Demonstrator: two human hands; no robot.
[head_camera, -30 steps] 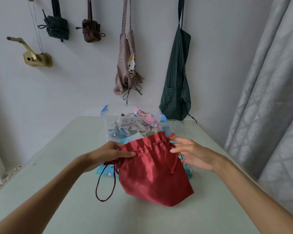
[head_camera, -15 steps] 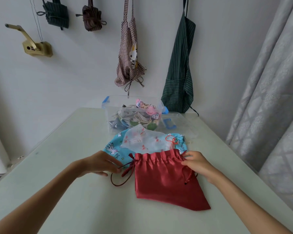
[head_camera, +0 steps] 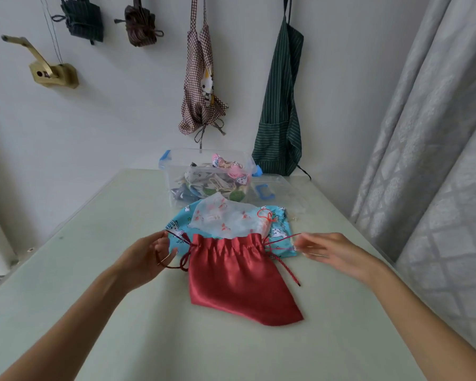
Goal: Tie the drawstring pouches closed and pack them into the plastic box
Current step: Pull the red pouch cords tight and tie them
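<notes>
One red pouch (head_camera: 237,276) lies flat on the table (head_camera: 121,325), its mouth gathered into pleats and turned away from the person. Two more pouches lie flat just behind it, partly under its mouth: one white pouch (head_camera: 223,221) with pink figures resting on one blue pouch (head_camera: 279,232) with white animals. One plastic box (head_camera: 173,171), clear with blue clips, stands behind those two pouches near the table's far edge, already holding a heap of small printed pouches too jumbled to count. One clear lid (head_camera: 280,188) lies beside the box, to its right.

Two hands flank the red pouch's mouth. The left hand (head_camera: 146,257), just left of the pouch, has its fingers curled round a loop of the dark red cord (head_camera: 176,264) that leaves the pouch's left corner; the thumb and forefinger pinch a strand near the blue pouch's edge. The right hand (head_camera: 330,251), just right of the pouch, is blurred; its fingers reach toward the pouch and appear to pinch a thin red strand (head_camera: 282,239) stretched from the pouch's right corner, though the blur leaves the grip unclear. A second cord end (head_camera: 285,269) trails loose from that corner across the table.

On the wall behind the box hang one checked apron (head_camera: 201,86), one green striped apron (head_camera: 280,111) and two small dark bundles. One curtain (head_camera: 437,133) hangs to the right of the table.
</notes>
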